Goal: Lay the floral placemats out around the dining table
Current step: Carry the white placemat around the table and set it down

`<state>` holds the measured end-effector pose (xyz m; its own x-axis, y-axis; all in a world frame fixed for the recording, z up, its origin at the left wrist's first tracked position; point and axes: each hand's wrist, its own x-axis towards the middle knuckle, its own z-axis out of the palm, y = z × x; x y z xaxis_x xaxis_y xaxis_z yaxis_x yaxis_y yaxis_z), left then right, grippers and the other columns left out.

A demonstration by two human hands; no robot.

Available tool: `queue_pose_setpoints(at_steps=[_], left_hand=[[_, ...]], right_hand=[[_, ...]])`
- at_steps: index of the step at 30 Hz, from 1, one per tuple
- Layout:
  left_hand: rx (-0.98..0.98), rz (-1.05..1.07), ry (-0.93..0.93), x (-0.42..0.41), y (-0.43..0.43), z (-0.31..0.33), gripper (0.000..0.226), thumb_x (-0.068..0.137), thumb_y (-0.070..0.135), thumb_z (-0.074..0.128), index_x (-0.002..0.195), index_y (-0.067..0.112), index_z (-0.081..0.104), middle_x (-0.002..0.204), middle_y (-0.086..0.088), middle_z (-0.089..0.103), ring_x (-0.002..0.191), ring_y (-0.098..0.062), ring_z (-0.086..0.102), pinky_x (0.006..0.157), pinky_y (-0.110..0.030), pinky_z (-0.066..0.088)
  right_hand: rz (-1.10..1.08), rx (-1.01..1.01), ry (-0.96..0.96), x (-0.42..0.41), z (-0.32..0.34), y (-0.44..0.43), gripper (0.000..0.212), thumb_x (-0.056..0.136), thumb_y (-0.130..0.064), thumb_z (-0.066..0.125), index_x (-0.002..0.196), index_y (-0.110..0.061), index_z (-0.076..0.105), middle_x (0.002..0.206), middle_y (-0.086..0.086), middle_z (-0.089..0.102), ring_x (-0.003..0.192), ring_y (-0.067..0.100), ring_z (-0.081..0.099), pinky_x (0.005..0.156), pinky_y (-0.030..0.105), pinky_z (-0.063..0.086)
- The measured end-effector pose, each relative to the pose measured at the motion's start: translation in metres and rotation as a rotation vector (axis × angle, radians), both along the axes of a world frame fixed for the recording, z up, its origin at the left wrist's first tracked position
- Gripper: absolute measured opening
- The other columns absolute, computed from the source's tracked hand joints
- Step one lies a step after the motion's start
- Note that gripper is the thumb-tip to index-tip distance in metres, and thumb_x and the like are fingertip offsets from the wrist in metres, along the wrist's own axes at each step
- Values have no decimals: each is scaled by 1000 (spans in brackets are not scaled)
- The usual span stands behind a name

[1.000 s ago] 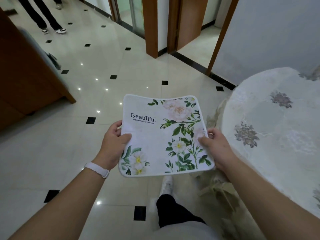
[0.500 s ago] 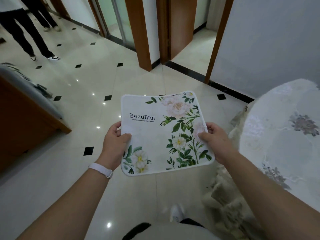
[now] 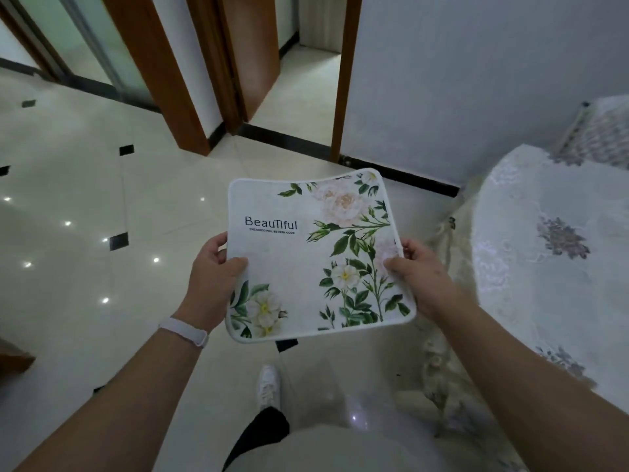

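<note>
**Placemat held in both hands beside the table**

The floral placemat (image 3: 316, 257) is in the air over the floor (image 3: 102, 185), held flat and face up in the middle of the view, with the word "Beautiful" printed toward its ten o'clock corner. The left hand (image 3: 211, 281) grasps its nine o'clock edge, thumb on top and fingers curled beneath. The right hand (image 3: 422, 277) grasps the three o'clock edge the same way, thumb pressed on the printed leaves. The far edge bows slightly upward.

The dining table (image 3: 510, 284), draped in a pale lace cloth with grey flower motifs, lies at three o'clock from the mat, near it but not touching.

A white wristband (image 3: 183, 332) circles the left wrist. A white shoe (image 3: 269, 386) shows at six o'clock below the mat. Wooden door frames (image 3: 190, 97) stand at twelve o'clock.
</note>
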<state>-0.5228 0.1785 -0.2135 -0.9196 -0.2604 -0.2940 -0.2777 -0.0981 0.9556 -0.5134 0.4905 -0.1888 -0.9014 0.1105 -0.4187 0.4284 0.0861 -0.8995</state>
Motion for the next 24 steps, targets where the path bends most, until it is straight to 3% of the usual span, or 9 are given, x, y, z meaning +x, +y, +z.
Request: queue_pose_setpoints(at_steps=[4,12,18,21,24], left_hand=[[-3,-106,17,-75,-31,9,41,87,-10,54,115,19,55,86,-2,73,77,-22,69,67,-36,58],[33,-270,37,-180,-29,13,43,87,-11,53,121,15,51,98,-10,69,79,-20,68,61,-28,56],[24,-391,1,-244,15,0,46,89,-9,54,123,21,48,85,0,73,76,-19,68,66,-34,56],[53,-419,-33,-277,42,0,49,88,-10,55,123,23,48,93,-7,71,83,-26,66,74,-39,55],[114,-379,-101,-319,74,6,46,87,-8,58,120,25,53,100,-13,70,84,-31,68,71,-42,57]], right_hand=[[-102,-3,-16,-42,9,-34,15,93,-3,55,103,-13,57,99,17,68,76,30,73,61,41,61],[-293,-24,25,-98,17,-45,23,90,3,54,99,-19,58,99,14,70,78,30,73,70,46,61],[-429,5,40,-137,1,-12,24,90,0,56,100,-21,61,99,11,72,82,31,74,74,53,60],[-470,-26,37,-169,-13,7,22,91,-2,57,102,-20,62,99,10,72,84,32,73,76,55,59],[-474,-45,27,-207,-27,35,20,91,-4,58,103,-20,62,101,9,73,86,33,73,78,55,59]])
